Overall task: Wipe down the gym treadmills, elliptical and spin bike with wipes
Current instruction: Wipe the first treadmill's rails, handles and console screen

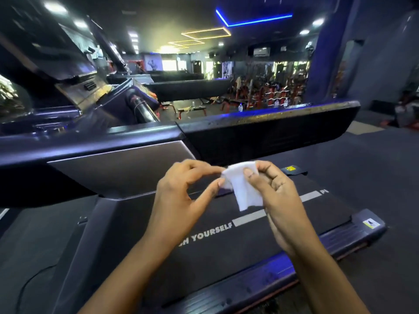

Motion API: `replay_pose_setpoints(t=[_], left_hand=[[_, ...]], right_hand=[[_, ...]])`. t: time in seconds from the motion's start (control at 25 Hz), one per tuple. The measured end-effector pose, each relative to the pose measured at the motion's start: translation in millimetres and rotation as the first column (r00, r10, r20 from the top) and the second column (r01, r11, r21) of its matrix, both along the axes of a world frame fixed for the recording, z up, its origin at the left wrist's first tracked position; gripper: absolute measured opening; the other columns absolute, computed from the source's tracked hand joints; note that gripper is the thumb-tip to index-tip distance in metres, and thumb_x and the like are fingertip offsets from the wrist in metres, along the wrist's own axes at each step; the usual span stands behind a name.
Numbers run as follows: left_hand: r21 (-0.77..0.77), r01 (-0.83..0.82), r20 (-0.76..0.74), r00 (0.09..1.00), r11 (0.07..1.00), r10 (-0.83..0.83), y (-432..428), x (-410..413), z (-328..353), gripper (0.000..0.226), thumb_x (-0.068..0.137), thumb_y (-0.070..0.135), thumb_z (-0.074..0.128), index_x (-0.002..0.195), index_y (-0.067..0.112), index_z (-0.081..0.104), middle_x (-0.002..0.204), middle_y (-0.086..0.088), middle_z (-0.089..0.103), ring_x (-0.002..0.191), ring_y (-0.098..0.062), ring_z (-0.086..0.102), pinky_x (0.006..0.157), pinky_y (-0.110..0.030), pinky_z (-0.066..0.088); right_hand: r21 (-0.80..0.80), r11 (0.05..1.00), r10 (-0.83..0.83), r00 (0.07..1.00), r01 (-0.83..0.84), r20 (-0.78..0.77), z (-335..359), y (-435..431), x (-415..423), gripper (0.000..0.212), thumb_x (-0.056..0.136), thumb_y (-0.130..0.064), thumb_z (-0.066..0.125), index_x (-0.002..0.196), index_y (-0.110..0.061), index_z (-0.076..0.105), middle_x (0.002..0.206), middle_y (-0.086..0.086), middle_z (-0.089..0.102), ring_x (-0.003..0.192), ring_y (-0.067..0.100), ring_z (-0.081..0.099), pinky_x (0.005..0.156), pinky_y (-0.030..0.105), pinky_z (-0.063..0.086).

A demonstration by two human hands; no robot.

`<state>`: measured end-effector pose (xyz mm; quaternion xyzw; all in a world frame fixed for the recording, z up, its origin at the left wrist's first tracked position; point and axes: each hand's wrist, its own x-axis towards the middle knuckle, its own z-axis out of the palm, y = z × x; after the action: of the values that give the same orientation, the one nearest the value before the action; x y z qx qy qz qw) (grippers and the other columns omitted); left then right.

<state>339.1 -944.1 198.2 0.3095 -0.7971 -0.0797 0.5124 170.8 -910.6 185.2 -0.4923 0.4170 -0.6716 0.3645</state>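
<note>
We see both forearms coming in from the bottom edge; left hand pinches the left edge of the wipe between thumb and forefinger, other fingers loosely curled; right hand grips the wipe's right side, thumb pressed on its front, fingers curled behind; wipe is white, crumpled at the top, lower corner hanging free; it is held in the air between the hands, above the treadmill belt and not touching it; belt is dark, with white lettering ending in "YOURSELF" and a grey stripe; side rail runs along the belt's right edge, a yellow sticker at its far end; beyond the hands we note the treadmill's dark handrail crossing the view, top edge scuffed; console rises at upper left, tilted; further back more treadmills stand in a row; past them red racks with weights, blurred; bottles stand on the floor near the racks; on the ceiling, a blue light strip and yellow light frames.
</note>
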Motion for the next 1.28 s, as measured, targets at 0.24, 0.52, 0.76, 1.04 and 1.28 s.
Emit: replay_pose_setpoints(t=[0.24,0.52,0.76,1.04,1.28], left_hand=[[-0.509,-0.123,0.494,0.769,0.852,0.407,-86,29,49,0.065,0.089,0.058,0.039,0.140,0.017,0.042,0.135,-0.009,0.052,0.129,-0.026,0.045,0.110,-0.046,0.031],[-0.549,-0.219,0.599,0.570,0.807,0.562,-113,50,57,0.082,0.085,0.069,0.030,0.140,0.010,0.045,0.124,-0.007,0.062,0.110,-0.024,0.062,0.092,-0.032,0.042],[-0.578,-0.147,0.590,0.604,0.802,0.536,-118,54,52,0.075,0.085,0.066,0.034,0.133,0.012,0.054,0.119,-0.004,0.065,0.103,-0.019,0.066,0.084,-0.029,0.051],[-0.590,-0.162,0.582,0.593,0.791,0.556,-120,53,51,0.074,0.086,0.065,0.034,0.133,0.012,0.055,0.119,-0.005,0.065,0.102,-0.022,0.066,0.079,-0.032,0.055],[-0.579,-0.166,0.587,0.594,0.798,0.550,-120,51,51,0.073,0.085,0.064,0.036,0.129,0.009,0.057,0.119,-0.007,0.065,0.102,-0.023,0.066,0.081,-0.033,0.054]], right_hand=[[-0.088,0.951,-0.304,0.949,0.296,-0.085,24,-49,-21,0.006,0.087,-0.020,0.065,0.086,-0.025,0.069,0.088,-0.006,0.071,0.085,0.012,0.063,0.072,0.026,0.049],[-0.597,0.728,-0.638,0.653,0.337,-0.409,53,-91,19,0.035,0.088,0.000,0.049,0.116,-0.012,0.066,0.110,-0.004,0.068,0.100,-0.004,0.060,0.089,0.013,0.044],[-0.817,0.577,-0.787,0.283,0.023,-0.548,1,-129,30,0.037,0.101,-0.005,0.028,0.125,-0.001,0.056,0.132,0.012,0.054,0.128,0.020,0.047,0.112,0.043,0.029],[-0.713,0.618,-0.784,0.189,0.330,-0.592,7,-131,-56,0.053,0.081,0.008,0.028,0.126,-0.001,0.056,0.130,0.010,0.057,0.125,0.020,0.047,0.113,0.042,0.025],[-0.755,0.656,-0.737,0.234,0.022,-0.634,42,-135,28,0.044,0.080,-0.006,0.034,0.111,-0.001,0.065,0.112,0.011,0.067,0.107,0.023,0.062,0.108,0.042,0.033]])
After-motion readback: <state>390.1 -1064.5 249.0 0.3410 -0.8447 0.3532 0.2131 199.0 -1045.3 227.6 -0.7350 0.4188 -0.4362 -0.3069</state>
